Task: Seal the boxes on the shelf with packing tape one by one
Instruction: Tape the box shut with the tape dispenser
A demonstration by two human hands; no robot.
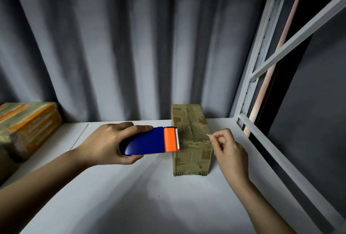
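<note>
Fingers of the right hand curled in, thumb and forefinger pinching the free end of a clear strip of tape just off the right side of the small box. Fingers of the left hand wrapped round the blue body of the tape dispenser, its orange head and toothed blade held at the box's left top edge.

Step in hand, as judged: laying a band of tape across the width of this box, strip stretched over the top between blade and pinch. Next move likely calling for pressing the pinched end down onto the right side, smoothing the strip flat, then tilting the blade to cut at the left side. Risk of the thin film folding on itself if tension slackens.

Small, brown cardboard, long and narrow, standing on the white shelf toward its rear right corner, close to the metal upright. Top flaps closed, seam running lengthwise, several glossy tape bands and patches already crossing it; lower front edge looking frayed. Far end near the grey curtain.

At the left edge of the shelf, a bigger taped box with orange markings, well apart from the small one. Whether that one needs more tape: cannot tell.
</note>
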